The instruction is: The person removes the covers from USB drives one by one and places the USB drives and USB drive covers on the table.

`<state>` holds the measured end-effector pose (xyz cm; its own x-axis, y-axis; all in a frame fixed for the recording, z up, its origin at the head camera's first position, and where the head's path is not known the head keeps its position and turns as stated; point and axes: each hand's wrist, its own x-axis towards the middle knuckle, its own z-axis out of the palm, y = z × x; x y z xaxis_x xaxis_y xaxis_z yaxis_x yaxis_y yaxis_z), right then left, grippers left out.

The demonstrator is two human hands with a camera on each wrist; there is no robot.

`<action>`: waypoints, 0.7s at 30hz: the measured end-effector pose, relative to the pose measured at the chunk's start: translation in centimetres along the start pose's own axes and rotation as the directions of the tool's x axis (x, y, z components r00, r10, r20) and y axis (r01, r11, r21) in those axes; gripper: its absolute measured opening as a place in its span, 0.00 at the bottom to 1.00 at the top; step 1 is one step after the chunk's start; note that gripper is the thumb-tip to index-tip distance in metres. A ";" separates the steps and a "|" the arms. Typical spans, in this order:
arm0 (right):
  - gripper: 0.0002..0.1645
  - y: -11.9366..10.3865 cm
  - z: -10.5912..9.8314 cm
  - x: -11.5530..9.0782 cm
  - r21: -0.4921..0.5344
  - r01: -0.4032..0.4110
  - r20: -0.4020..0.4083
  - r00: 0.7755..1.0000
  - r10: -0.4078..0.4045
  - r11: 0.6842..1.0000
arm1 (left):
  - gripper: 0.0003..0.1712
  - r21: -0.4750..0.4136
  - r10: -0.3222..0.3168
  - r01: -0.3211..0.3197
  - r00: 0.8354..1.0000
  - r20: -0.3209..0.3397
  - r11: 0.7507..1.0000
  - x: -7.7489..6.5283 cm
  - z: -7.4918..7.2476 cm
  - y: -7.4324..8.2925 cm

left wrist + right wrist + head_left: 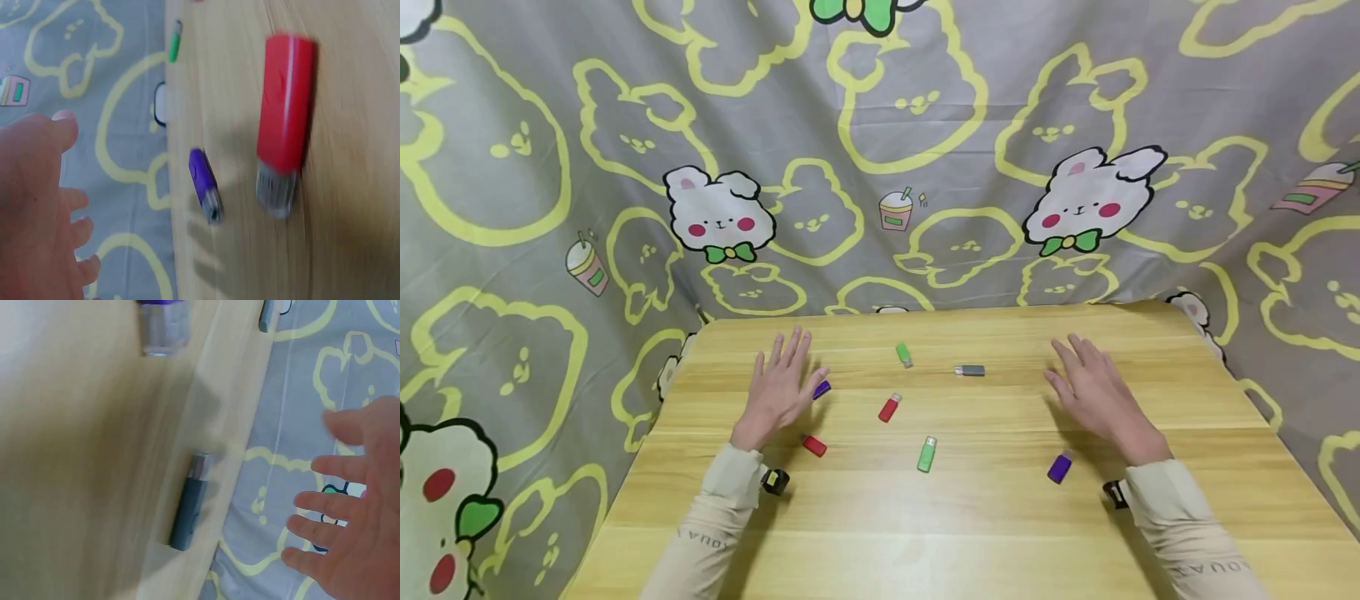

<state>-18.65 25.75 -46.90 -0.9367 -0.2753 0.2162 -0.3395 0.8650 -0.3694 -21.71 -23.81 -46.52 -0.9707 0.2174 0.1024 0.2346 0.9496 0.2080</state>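
Several USB flash drives lie scattered on the wooden table. My left hand (777,393) hovers with spread fingers over the left side, holding nothing. Close to its thumb is a purple flash drive (822,389), partly covered in the head view. A red flash drive (286,106) looms large in the left wrist view. My right hand (1093,396) hovers over the right side, its fingers extended and nothing in them. Nearer the front lies a second purple flash drive (1060,467). The right wrist view shows a dark grey flash drive (189,506), which the right hand hides in the head view.
Mid-table lie a green drive (903,354), a grey one (970,371), a red one (889,407) and a light green one (927,455). A patterned grey curtain (820,108) hangs behind and beside the wooden table (880,533).
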 end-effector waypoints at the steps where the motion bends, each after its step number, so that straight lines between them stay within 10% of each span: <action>1: 0.33 0.0 0.0 0.0 0.005 0.012 -0.005 1.000 -0.012 1.000 | 0.46 -0.014 0.002 -0.002 1.000 0.003 1.000 -0.1 0.0 0.3; 21: 0.19 -6.6 5.9 6.4 0.124 0.126 0.030 0.991 -0.131 0.984 | 0.38 -0.446 0.133 -0.149 0.989 -0.067 0.883 1.9 2.5 9.0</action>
<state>-22.95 15.76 -48.42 -0.8864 -0.3987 0.2353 -0.4630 0.7647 -0.4482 -21.56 -14.24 -46.91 -0.9252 0.3259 0.1945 0.3749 0.7052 0.6018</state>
